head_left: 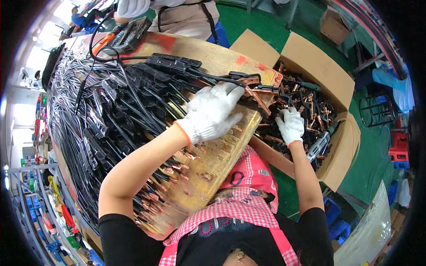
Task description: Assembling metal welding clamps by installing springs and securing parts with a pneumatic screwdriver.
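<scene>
My left hand [211, 113], in a white glove, lies palm down at the right part of the worktable [195, 190]. Its fingers are stretched and the thumb stands apart. Beside its fingertips, at the table's edge, is a clamp with copper-coloured jaws [255, 86] and a black cable. My right hand [291, 125], gloved too, reaches into a cardboard box [317, 62] on the right. Its fingers look apart over a heap of black and copper-coloured parts [313, 111]; the fingertips are partly hidden among them.
Black cables with black handles [128, 102] cover the table's left side, bare copper ends toward me. A teal-grey hand tool [319, 146] lies in the box. Across the table, another person's gloved hand [133, 8] is near an orange-handled tool [104, 43]. Red stools [398, 146] stand far right.
</scene>
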Demonstrator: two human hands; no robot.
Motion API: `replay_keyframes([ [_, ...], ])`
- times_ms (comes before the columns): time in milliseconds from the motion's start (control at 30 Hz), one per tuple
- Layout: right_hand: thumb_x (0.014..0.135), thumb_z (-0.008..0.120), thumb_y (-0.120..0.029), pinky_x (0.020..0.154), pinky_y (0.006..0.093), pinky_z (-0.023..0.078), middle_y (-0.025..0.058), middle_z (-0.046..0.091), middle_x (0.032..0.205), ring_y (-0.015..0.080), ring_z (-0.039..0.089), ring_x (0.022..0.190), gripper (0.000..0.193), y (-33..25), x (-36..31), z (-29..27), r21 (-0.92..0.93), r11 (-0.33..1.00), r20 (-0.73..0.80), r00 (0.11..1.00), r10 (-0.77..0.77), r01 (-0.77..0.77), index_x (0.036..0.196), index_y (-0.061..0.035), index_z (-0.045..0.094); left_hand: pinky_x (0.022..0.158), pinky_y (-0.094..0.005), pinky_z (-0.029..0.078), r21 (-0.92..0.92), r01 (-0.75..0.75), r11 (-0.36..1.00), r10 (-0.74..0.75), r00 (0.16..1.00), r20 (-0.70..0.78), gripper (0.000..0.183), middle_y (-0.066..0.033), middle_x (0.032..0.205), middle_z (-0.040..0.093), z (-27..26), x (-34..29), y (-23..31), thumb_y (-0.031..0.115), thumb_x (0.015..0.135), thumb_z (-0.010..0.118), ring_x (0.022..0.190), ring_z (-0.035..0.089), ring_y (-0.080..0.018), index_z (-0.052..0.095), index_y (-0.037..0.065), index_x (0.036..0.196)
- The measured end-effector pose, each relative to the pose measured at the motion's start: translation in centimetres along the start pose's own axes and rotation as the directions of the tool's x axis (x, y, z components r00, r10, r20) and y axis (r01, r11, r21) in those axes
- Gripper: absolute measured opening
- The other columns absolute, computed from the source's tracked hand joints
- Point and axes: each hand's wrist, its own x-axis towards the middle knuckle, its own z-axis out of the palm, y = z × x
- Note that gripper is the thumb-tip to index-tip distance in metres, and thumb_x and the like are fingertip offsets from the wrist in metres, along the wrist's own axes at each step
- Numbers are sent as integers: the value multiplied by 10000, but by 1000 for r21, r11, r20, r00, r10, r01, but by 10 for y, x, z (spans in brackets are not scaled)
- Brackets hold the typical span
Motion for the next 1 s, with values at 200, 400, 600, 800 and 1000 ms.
replay_keyframes([
  [200, 853, 707, -307, 941, 437, 468, 89, 649, 1167, 284, 582, 1133, 272, 14, -11, -2, 106, 994, -80, 997, -16, 24, 1061, -131, 697, 881, -456, 507, 29, 166, 986, -164, 985, -48, 305, -115, 1128, 660, -7, 0, -5, 268, 866, 671, 1048, 639, -327, 659, 131, 1138],
  [400, 1023, 596, -201, 885, 358, 533, 115, 689, 1073, 215, 660, 928, 240, 29, -21, -19, 990, -142, 79, 797, 598, 8, 1181, -21, 572, 898, -452, 490, 87, 256, 963, -235, 951, -200, 395, -121, 1109, 651, 20, -1, -10, 240, 812, 738, 1062, 624, -324, 614, 120, 1167],
  [600, 1024, 526, -337, 598, 410, 534, 36, 525, 803, 169, 587, 677, 378, -49, -28, -122, 915, -268, 370, 893, 258, -302, 1289, -67, 539, 834, -450, 518, -86, 504, 859, -511, 853, -105, 316, -129, 979, 699, 18, 25, -21, 225, 794, 760, 948, 668, -353, 630, 92, 1049],
  [800, 839, 736, -394, 911, 380, 520, 189, 703, 1103, 337, 681, 1003, 540, -103, -10, -111, 629, 777, 41, 999, -2, -24, 1253, -54, 668, 823, -359, 543, -323, 499, 804, -564, 811, -153, 313, -106, 974, 724, 17, 24, -28, 156, 786, 773, 912, 711, -248, 667, 85, 1072],
  [1000, 817, 770, -302, 857, 382, 540, 155, 713, 1036, 287, 696, 924, 391, -85, 21, -171, 640, 746, -271, 963, -7, 186, 1122, -60, 730, 829, -316, 537, -452, 353, 819, -466, 869, -166, 298, -71, 1015, 697, 9, -3, -27, 118, 837, 736, 915, 686, -165, 644, 68, 1116],
])
